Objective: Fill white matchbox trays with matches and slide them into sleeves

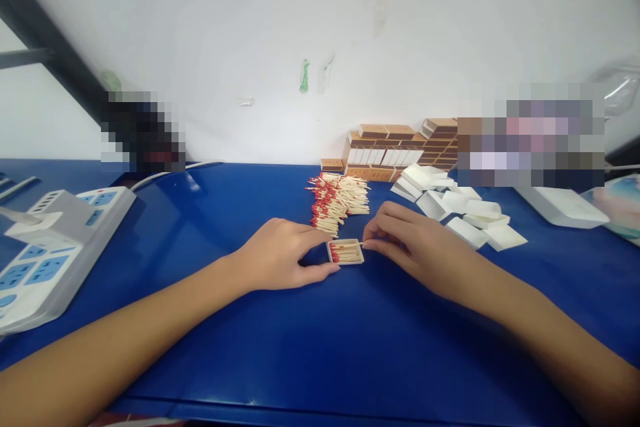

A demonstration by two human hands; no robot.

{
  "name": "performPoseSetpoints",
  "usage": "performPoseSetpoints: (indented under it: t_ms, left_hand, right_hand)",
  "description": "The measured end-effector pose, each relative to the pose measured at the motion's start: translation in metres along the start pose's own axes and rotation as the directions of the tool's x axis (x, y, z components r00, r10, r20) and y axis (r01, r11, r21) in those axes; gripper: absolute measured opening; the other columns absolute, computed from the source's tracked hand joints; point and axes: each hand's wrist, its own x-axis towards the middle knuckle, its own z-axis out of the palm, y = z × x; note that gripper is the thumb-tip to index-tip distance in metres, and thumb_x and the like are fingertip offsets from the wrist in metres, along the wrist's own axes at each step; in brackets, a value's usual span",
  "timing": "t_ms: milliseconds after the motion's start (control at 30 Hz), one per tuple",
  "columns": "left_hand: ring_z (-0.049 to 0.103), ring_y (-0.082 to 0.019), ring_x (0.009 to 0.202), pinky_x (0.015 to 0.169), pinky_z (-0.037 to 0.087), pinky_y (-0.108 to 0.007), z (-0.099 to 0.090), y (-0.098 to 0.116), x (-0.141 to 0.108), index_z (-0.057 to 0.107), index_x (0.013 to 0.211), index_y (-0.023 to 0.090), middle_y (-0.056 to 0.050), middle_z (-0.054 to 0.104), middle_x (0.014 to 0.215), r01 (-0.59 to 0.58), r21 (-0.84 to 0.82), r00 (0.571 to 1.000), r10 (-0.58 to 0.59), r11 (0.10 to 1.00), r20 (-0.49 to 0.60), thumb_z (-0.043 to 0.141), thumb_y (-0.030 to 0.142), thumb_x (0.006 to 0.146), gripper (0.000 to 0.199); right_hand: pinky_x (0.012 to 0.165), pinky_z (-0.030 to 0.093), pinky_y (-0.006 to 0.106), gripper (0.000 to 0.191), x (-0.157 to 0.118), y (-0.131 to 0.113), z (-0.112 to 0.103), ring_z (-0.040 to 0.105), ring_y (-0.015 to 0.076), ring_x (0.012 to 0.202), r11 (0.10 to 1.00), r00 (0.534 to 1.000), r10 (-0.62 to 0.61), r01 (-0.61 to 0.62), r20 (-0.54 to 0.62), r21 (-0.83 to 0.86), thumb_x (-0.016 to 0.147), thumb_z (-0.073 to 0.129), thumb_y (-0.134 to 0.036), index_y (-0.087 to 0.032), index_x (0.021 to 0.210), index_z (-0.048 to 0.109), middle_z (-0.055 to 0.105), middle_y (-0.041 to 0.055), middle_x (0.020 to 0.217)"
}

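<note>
In the head view my left hand (285,253) grips the left end of a small white matchbox tray (353,263) between thumb and fingers. Several red-tipped matches (345,253) lie side by side in the tray, heads to the left. At the tray's right end my right hand (413,243) pinches a match (362,244) by its plain end, the stick pointing left over the tray. Just behind the tray is a loose heap of matches (333,203) with red heads mostly to the left.
White box trays (465,230) lie scattered to the right. Stacked brown matchboxes (373,173) stand against the wall behind. A power strip (65,267) with a plugged-in adapter occupies the left of the blue table (300,360). A white box (565,207) sits at far right, beside blurred areas.
</note>
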Motion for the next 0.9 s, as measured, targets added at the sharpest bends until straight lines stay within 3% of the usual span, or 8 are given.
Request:
performPoseSetpoints:
  t_ms: [100,267,433,600,767,900]
  left_hand:
    - [0.058,-0.011,0.057,0.056,0.037,-0.025,-0.001,0.000,0.000,0.074,0.108,0.018,0.004,0.065,0.067,0.003,-0.003,1.000,-0.003,1.000,0.008,0.066,0.045,0.095,0.031]
    - [0.059,-0.011,0.058,0.058,0.038,-0.025,0.000,0.000,0.000,0.074,0.108,0.018,0.004,0.065,0.068,-0.004,-0.010,1.000,0.004,1.000,0.013,0.066,0.045,0.095,0.031]
    - [0.057,-0.011,0.056,0.056,0.036,-0.025,-0.001,0.001,0.001,0.074,0.106,0.018,0.004,0.064,0.065,-0.002,-0.005,1.000,0.002,1.000,0.010,0.066,0.045,0.095,0.030]
    - [0.057,-0.011,0.056,0.056,0.037,-0.025,-0.002,0.001,0.001,0.074,0.106,0.018,0.004,0.063,0.066,-0.003,-0.004,1.000,0.004,1.000,0.022,0.065,0.045,0.095,0.030]
    - [0.061,-0.011,0.059,0.059,0.040,-0.025,0.000,0.000,0.000,0.074,0.108,0.018,0.004,0.063,0.066,-0.021,0.001,0.999,0.021,1.000,0.029,0.064,0.048,0.096,0.033]
    - [0.061,-0.011,0.059,0.059,0.040,-0.025,0.001,0.000,0.000,0.074,0.110,0.018,0.003,0.064,0.066,-0.028,-0.007,0.999,0.028,1.000,0.026,0.064,0.049,0.097,0.035]
  right_hand:
    - [0.071,0.047,0.032,0.015,-0.002,0.006,-0.008,0.060,0.0163,0.081,0.999,1.000,0.020,-0.020,0.019,-0.027,0.106,0.051,-0.030,-0.024,0.098,0.062,0.059,0.0036,0.100]
    - [0.071,0.046,0.031,0.013,0.000,0.000,-0.008,0.058,0.0177,0.082,1.000,0.995,0.012,-0.013,-0.096,-0.018,0.104,0.056,-0.031,-0.023,0.096,0.063,0.058,0.0038,0.095]
    - [0.071,0.047,0.029,0.008,0.004,-0.013,0.008,0.059,0.0156,0.082,0.999,1.000,-0.003,0.004,-0.016,0.047,0.102,0.058,-0.024,-0.023,0.103,0.065,0.059,0.0040,0.100]
    - [0.065,0.047,0.027,0.010,0.004,-0.016,0.010,0.058,0.0141,0.075,0.993,1.000,0.022,-0.022,0.002,0.120,0.101,0.058,-0.027,-0.023,0.100,0.068,0.060,0.0036,0.096]
    - [0.062,0.045,0.030,0.013,0.010,0.003,0.010,0.053,0.0147,0.066,0.990,0.982,0.121,-0.110,-0.146,0.085,0.101,0.059,-0.033,-0.023,0.106,0.066,0.057,0.0005,0.081]
    - [0.065,0.046,0.033,0.018,0.019,0.025,0.015,0.054,0.0171,0.070,0.992,0.973,0.118,-0.126,-0.199,-0.029,0.100,0.059,-0.035,-0.022,0.109,0.066,0.058,0.0029,0.086]
